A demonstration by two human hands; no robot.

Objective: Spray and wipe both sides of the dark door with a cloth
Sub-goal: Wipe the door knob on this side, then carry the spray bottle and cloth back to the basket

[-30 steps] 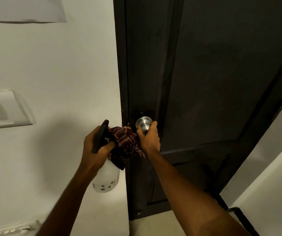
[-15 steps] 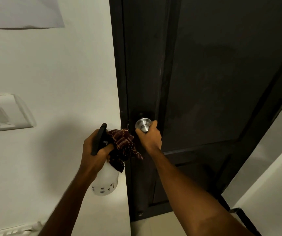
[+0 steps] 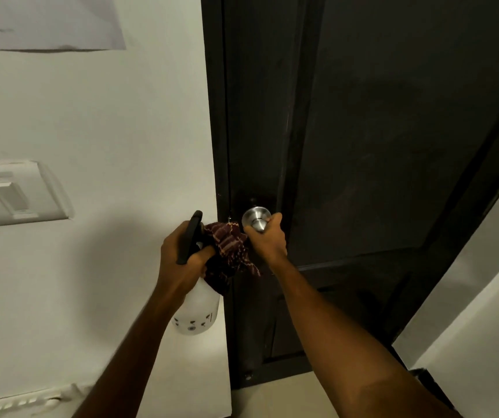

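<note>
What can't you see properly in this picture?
Head view:
- Round silver metal doorknob: near part hidden by the right hand gripping it.
- White plastic spray bottle: nozzle hidden by the left hand and the dark red patterned cloth; its printed marks are too small to read.
- Dark panelled door: top cut off by the picture's edge; far side hidden.

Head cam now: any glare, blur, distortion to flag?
Head view: dim, door detail mostly lost in dark; bright highlight on the knob; soft arm shadow on the wall; wide-angle bend slants the door edges; left forearm slightly smeared.
</note>
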